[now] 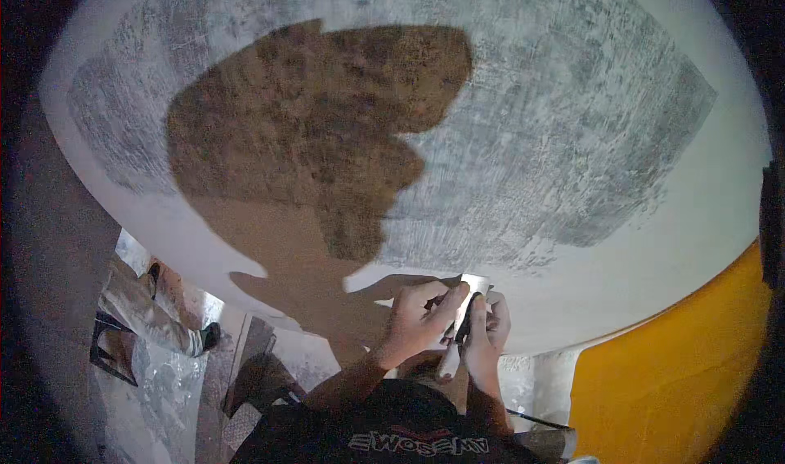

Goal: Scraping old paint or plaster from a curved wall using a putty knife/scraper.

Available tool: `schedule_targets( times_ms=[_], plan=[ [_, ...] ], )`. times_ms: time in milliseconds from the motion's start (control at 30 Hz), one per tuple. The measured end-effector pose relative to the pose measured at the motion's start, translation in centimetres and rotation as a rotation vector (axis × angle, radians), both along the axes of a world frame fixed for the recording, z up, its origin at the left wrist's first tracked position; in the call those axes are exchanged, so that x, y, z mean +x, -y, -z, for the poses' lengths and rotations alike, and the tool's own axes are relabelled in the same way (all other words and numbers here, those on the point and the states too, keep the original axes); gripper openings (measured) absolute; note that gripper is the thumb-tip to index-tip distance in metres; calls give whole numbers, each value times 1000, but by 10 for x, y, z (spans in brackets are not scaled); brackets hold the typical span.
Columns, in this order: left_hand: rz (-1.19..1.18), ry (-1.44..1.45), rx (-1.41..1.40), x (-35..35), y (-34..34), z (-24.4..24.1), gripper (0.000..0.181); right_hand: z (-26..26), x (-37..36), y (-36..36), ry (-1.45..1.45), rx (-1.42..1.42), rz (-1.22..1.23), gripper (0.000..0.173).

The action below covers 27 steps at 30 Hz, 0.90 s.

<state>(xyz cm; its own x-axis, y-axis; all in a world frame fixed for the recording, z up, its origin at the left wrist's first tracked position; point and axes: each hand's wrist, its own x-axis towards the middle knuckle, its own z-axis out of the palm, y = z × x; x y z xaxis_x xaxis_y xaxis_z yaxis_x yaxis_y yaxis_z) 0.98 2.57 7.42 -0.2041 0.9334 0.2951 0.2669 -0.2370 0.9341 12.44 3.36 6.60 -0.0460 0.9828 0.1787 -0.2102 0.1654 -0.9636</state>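
Observation:
Close to my body, my left hand (420, 317) and my right hand (487, 326) are together on a small putty knife (450, 364). Its pale handle hangs downward, and its brightly lit blade is between my fingers. My left thumb and fingers pinch the blade from the left; my right fingers close on the tool from the other side. A dark patch between the hands is too unclear to name. Before me spreads a wall surface (527, 145) with rough grey plaster or filler streaked over white. A large brown shadow of a head and arms falls across it.
At the left, another person's lower leg and shoe (205, 338) show on a stained floor covering (165, 396). A dark-framed object (113, 349) lies near that leg. A yellow-orange panel or sheet (662, 372) fills the lower right.

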Motion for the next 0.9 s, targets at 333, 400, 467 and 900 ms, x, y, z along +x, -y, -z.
schedule_targets(
  times_ms=[333,400,467,900],
  plan=[
    [-30,169,65,6,0,10,36,7,6,-4,-17,-8,-57,14],
    [-18,152,46,4,2,9,35,6,7,-3,-31,-18,-82,15],
    [-9,208,18,6,3,3,34,1,6,-1,-17,-42,-88,15],
    [154,230,2,29,-10,0,34,-6,38,-5,78,-33,112,14]
  ],
)
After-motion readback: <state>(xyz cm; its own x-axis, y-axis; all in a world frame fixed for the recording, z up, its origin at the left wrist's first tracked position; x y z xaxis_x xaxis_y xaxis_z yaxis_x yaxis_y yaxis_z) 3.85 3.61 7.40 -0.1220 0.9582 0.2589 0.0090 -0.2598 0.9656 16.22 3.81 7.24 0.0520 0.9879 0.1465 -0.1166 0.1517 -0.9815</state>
